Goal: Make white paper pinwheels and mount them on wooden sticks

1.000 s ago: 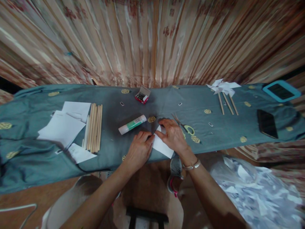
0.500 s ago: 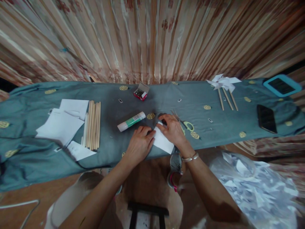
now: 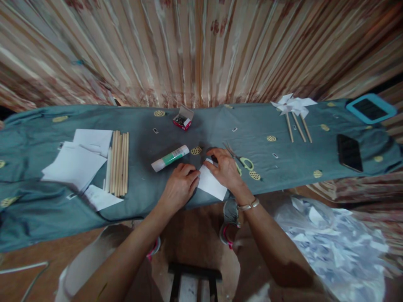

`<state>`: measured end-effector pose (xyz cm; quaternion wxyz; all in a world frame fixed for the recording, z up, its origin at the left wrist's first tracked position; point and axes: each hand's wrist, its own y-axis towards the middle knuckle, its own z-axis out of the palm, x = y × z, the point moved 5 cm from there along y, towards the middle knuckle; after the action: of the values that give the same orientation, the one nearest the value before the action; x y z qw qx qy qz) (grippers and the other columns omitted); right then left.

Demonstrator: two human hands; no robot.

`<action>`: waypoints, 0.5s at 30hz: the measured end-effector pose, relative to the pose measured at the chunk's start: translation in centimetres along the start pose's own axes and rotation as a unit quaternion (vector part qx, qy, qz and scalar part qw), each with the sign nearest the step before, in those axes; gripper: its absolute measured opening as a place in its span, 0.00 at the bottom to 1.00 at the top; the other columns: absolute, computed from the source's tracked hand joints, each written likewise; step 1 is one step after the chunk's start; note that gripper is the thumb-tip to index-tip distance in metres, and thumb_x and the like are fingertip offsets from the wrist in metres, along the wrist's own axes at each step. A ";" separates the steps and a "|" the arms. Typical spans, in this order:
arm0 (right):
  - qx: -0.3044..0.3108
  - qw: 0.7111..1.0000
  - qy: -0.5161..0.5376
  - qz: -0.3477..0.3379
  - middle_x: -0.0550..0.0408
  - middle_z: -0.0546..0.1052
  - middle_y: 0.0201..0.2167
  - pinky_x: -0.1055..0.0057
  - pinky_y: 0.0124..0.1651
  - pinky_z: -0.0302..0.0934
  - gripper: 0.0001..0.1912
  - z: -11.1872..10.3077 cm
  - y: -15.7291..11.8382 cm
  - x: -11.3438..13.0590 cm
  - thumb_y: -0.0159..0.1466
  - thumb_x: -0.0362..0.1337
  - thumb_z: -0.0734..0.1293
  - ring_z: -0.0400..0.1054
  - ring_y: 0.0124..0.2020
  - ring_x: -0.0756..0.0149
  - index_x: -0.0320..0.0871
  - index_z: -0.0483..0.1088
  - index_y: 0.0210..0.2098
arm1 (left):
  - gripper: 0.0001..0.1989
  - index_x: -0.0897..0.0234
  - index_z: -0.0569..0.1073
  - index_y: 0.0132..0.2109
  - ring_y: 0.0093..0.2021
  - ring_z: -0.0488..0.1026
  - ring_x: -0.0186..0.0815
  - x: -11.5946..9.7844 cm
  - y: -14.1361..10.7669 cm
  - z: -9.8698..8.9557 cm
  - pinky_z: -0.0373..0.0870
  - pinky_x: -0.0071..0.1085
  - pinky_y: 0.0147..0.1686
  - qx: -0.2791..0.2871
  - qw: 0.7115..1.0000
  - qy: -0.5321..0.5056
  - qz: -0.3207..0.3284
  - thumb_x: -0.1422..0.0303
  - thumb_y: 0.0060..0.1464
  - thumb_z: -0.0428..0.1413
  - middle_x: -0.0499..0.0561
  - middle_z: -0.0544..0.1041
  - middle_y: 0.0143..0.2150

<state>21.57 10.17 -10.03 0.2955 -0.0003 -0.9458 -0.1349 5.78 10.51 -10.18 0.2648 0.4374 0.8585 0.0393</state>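
Note:
A small white paper (image 3: 212, 184) lies at the front edge of the cloth-covered table, between my hands. My left hand (image 3: 181, 184) has its fingers closed at the paper's left corner. My right hand (image 3: 225, 167) rests on the paper's upper side, thumb and forefinger curled in at its top corner. Just behind my left hand lies a white and green glue stick (image 3: 170, 158). Scissors with pale green handles (image 3: 246, 163) are to the right of my right hand, partly covered by it. Farther back stands an open red box (image 3: 182, 121) of small metal pieces.
White paper sheets (image 3: 75, 165) and wooden sticks (image 3: 119, 163) lie on the left. Paper pinwheels (image 3: 294, 105), a dark phone (image 3: 349, 153) and a blue-framed device (image 3: 371, 108) are on the right. Below right is a clear bag (image 3: 343, 247) of folded paper.
The whole view has shifted slightly, so things appear a little farther left. Both hands remain at the paper, with hardly any change in their grip.

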 end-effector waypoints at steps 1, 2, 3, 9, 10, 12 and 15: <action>-0.001 1.000 0.001 -0.002 0.48 0.77 0.41 0.57 0.51 0.63 0.08 0.0 0.0 0.0 0.62 0.34 0.68 0.69 0.45 0.53 0.43 0.71 0.42 | 0.11 0.68 0.76 0.44 0.42 0.68 0.40 0.0 -0.1 -0.1 0.72 0.40 0.44 -0.007 1.000 -0.002 0.005 0.71 0.63 0.50 0.57 0.74 0.41; -0.002 1.000 0.001 -0.004 0.48 0.77 0.41 0.57 0.51 0.63 0.08 0.0 0.0 0.0 0.62 0.34 0.68 0.69 0.45 0.53 0.43 0.71 0.42 | 0.10 0.68 0.76 0.43 0.42 0.68 0.40 0.0 -0.3 -0.2 0.73 0.39 0.44 -0.012 1.000 -0.004 0.009 0.71 0.63 0.50 0.56 0.74 0.41; -0.003 1.000 0.001 -0.006 0.48 0.77 0.41 0.57 0.51 0.64 0.08 0.0 0.0 0.0 0.62 0.34 0.68 0.69 0.45 0.53 0.43 0.71 0.42 | 0.10 0.68 0.76 0.43 0.42 0.68 0.40 0.0 -0.4 -0.3 0.73 0.38 0.43 -0.016 1.000 -0.004 0.012 0.72 0.63 0.50 0.56 0.74 0.41; 0.000 1.000 -0.004 -0.004 0.47 0.77 0.41 0.57 0.51 0.63 0.09 0.0 0.0 0.0 0.62 0.34 0.68 0.69 0.45 0.53 0.41 0.71 0.42 | 0.10 0.66 0.76 0.40 0.39 0.68 0.37 -0.2 -1.5 -0.9 0.72 0.33 0.39 -0.024 0.999 0.012 0.036 0.74 0.63 0.49 0.54 0.75 0.38; 0.001 1.000 -0.003 -0.003 0.47 0.77 0.41 0.57 0.51 0.63 0.09 0.0 0.0 0.0 0.62 0.34 0.68 0.69 0.45 0.53 0.41 0.71 0.42 | 0.10 0.66 0.76 0.40 0.39 0.68 0.37 -0.3 -1.6 -1.0 0.72 0.33 0.38 -0.026 0.999 0.014 0.039 0.74 0.63 0.49 0.54 0.75 0.37; 0.002 1.000 -0.001 0.000 0.46 0.77 0.41 0.56 0.51 0.63 0.09 0.0 0.0 -0.1 0.61 0.35 0.68 0.69 0.45 0.52 0.41 0.71 0.42 | 0.10 0.67 0.76 0.40 0.38 0.68 0.37 -0.4 -1.8 -1.2 0.71 0.32 0.37 -0.028 0.998 0.020 0.046 0.74 0.63 0.49 0.53 0.75 0.37; 0.003 1.000 0.002 0.002 0.47 0.77 0.41 0.55 0.51 0.63 0.09 0.0 -0.1 -0.2 0.62 0.36 0.67 0.69 0.46 0.52 0.41 0.71 0.42 | 0.10 0.67 0.76 0.39 0.38 0.68 0.37 -0.5 -2.0 -1.2 0.71 0.32 0.37 -0.025 0.998 0.027 0.049 0.74 0.63 0.50 0.53 0.75 0.36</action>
<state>21.66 10.14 -10.16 0.2974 -0.0008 -0.9457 -0.1315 3.95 9.07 -9.51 0.2498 0.4710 0.8417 0.0852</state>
